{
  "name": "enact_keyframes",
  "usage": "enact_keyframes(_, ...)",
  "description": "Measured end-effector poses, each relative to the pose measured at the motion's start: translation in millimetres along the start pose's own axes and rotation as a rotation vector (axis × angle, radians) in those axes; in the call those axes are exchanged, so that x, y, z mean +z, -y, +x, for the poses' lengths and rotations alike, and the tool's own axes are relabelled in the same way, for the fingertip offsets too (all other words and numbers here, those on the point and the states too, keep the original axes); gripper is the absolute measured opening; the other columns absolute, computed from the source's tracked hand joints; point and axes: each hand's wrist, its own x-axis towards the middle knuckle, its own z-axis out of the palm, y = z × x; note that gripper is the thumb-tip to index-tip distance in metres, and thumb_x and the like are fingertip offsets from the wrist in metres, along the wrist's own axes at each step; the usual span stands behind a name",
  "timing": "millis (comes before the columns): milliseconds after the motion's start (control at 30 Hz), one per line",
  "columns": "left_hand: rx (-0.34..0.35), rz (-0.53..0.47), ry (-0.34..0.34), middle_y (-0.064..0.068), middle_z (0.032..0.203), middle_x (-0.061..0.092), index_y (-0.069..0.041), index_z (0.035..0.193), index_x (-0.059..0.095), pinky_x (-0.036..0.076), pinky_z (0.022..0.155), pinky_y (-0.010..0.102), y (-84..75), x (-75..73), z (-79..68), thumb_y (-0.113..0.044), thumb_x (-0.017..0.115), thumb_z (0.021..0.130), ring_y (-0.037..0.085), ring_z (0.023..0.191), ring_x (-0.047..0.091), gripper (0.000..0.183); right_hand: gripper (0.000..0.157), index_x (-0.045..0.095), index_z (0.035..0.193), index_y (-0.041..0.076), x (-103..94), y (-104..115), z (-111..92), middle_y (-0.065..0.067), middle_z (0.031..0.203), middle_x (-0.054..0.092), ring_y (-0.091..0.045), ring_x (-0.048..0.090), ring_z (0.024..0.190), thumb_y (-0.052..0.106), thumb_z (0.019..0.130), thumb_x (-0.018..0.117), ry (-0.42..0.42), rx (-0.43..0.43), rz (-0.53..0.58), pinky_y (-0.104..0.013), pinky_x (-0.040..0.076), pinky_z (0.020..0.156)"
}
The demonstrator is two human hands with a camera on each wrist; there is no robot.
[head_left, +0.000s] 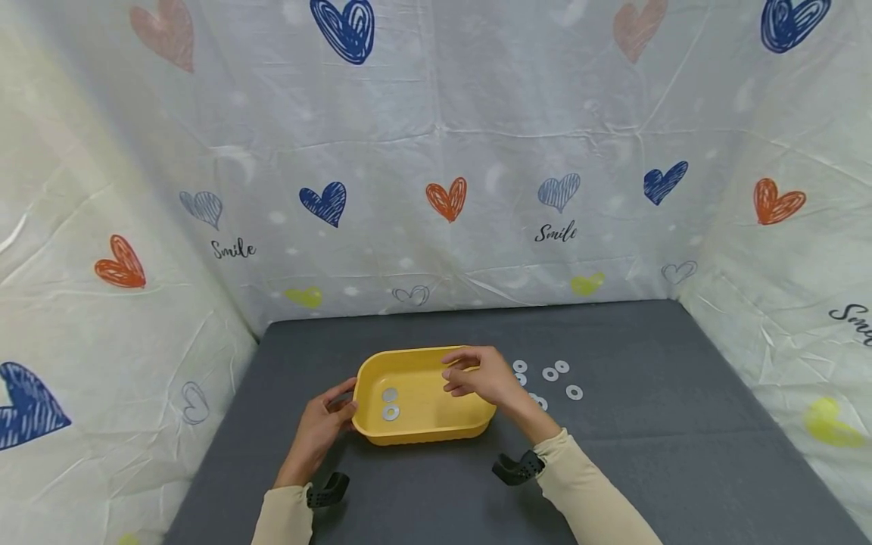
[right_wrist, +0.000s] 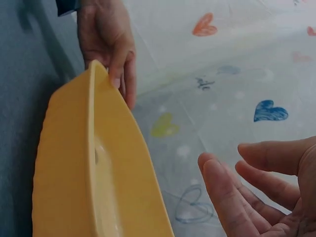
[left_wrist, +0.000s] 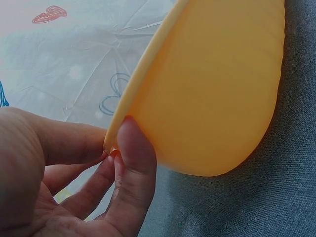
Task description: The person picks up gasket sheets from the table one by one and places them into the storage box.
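Observation:
A yellow plastic tray (head_left: pixel 436 437) stands on the dark cloth. Its left end is pinched at the rim by my left hand (head_left: pixel 322 428), with the thumb and fingers on opposite sides of the wall in the left wrist view. Two flat grey washers (head_left: pixel 390 412) lie inside, toward the left end. Over the tray's right part hovers my right hand (head_left: pixel 480 372), its fingers loosely bent. The right wrist view shows nothing between the right fingers (right_wrist: pixel 227 187).
Several more washers (head_left: pixel 574 392) lie on the table to the right of the tray, some partly behind the right forearm. Black wrist bands (head_left: pixel 518 468) sit on both wrists. A pale curtain (head_left: pixel 490 250) printed with hearts rises behind the table and at its sides.

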Motion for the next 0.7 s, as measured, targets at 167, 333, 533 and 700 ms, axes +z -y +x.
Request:
enact_keyframes(167, 0.004, 0.001, 0.002, 0.016, 0.148, 0.049, -0.012, 0.148, 0.046, 0.058, 0.074, 0.03, 0.6, -0.1, -0.2, -0.006, 0.056, 0.099, 0.028, 0.107, 0.063, 0.051, 0.029, 0.068, 0.117, 0.002, -14.9, -4, -7, -0.02, 0.108, 0.068, -0.03, 0.074, 0.088, 0.012, 0.09, 0.072, -0.013, 0.0, 0.008, -0.043, 0.06, 0.075)
enact_keyframes(333, 0.003, 0.0, 0.004, 0.016, 0.147, 0.049, -0.012, 0.148, 0.046, 0.058, 0.075, 0.031, 0.5, -0.2, -0.9, -0.007, 0.057, 0.099, 0.028, 0.108, 0.063, 0.051, 0.033, 0.066, 0.119, 0.002, -29.4, -12, -12, -0.022, 0.111, 0.068, -0.024, 0.074, 0.087, 0.015, 0.089, 0.072, -0.033, 0.001, 0.003, -0.042, 0.06, 0.076)
enact_keyframes(533, 0.004, -0.01, 0.011, 0.016, 0.147, 0.049, -0.013, 0.148, 0.046, 0.058, 0.075, 0.032, 0.7, -0.5, -0.6, -0.007, 0.056, 0.099, 0.029, 0.109, 0.063, 0.05, 0.035, 0.066, 0.12, 0.002, -48.7, -17, -20, -0.028, 0.116, 0.066, -0.026, 0.073, 0.091, 0.018, 0.09, 0.072, -0.069, -0.015, -0.037, -0.039, 0.06, 0.076)
enact_keyframes(700, 0.008, -0.029, 0.025, 0.017, 0.148, 0.048, -0.012, 0.149, 0.044, 0.057, 0.074, 0.03, -0.1, -1.2, -0.4, -0.006, 0.054, 0.1, 0.03, 0.109, 0.064, 0.05, 0.037, 0.064, 0.123, 0.0, -65.4, -20, -29, -0.027, 0.114, 0.066, -0.03, 0.071, 0.094, 0.018, 0.091, 0.071, -0.094, -0.017, -0.067, -0.037, 0.06, 0.075)
